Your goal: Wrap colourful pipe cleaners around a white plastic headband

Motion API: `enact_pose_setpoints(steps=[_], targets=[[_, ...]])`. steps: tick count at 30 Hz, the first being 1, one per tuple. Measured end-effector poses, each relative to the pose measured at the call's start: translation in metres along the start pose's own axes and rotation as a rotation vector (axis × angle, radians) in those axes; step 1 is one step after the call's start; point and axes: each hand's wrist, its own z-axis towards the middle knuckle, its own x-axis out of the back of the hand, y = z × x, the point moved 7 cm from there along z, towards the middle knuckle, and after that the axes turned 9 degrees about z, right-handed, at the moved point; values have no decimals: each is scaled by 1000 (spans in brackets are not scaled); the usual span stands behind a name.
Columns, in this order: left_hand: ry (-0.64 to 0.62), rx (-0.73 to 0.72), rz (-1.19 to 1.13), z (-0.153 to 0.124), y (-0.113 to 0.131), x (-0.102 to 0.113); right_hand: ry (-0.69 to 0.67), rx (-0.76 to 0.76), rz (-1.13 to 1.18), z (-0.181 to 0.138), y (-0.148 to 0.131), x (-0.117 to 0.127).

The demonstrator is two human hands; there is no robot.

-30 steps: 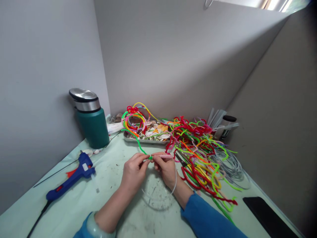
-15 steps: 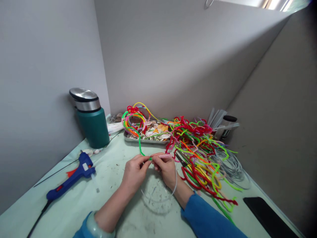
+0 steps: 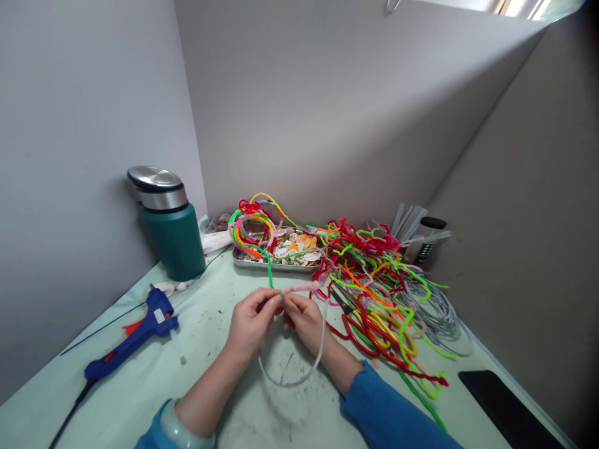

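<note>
In front of me both hands meet with thumbs and fingertips pinched together. My left hand point(image 3: 251, 319) closes on the lower part of a green pipe cleaner point(image 3: 270, 268), whose free end stands up above the fingers. A pale wire ring point(image 3: 289, 385) hangs below and between the hands. Its upper stretch carries a pink pipe cleaner point(image 3: 302, 288), which shows just beyond my right hand point(image 3: 305, 319). That hand is pinched on the ring beside the green strand; the fingertips hide the exact grip.
A blue glue gun point(image 3: 133, 337) and green bottle point(image 3: 173, 240) stand left. Behind the hands sits a metal tray point(image 3: 281, 267) of shells with coiled pipe cleaners point(image 3: 253, 231). Right lie a pipe cleaner heap point(image 3: 369, 249), scissors point(image 3: 381, 327), grey wire point(image 3: 433, 312) and a black phone-like slab point(image 3: 508, 405).
The pink-wrapped stretch now shows above my right hand, whose fingers have shifted slightly left and down. The green strand's free part stands more upright, and the hanging ring has moved slightly left.
</note>
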Motion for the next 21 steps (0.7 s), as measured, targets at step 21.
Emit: enact_pose_setpoints(steps=[21], targets=[[-67, 217, -224, 0, -14, -11, 134, -33, 186, 1, 2, 16]])
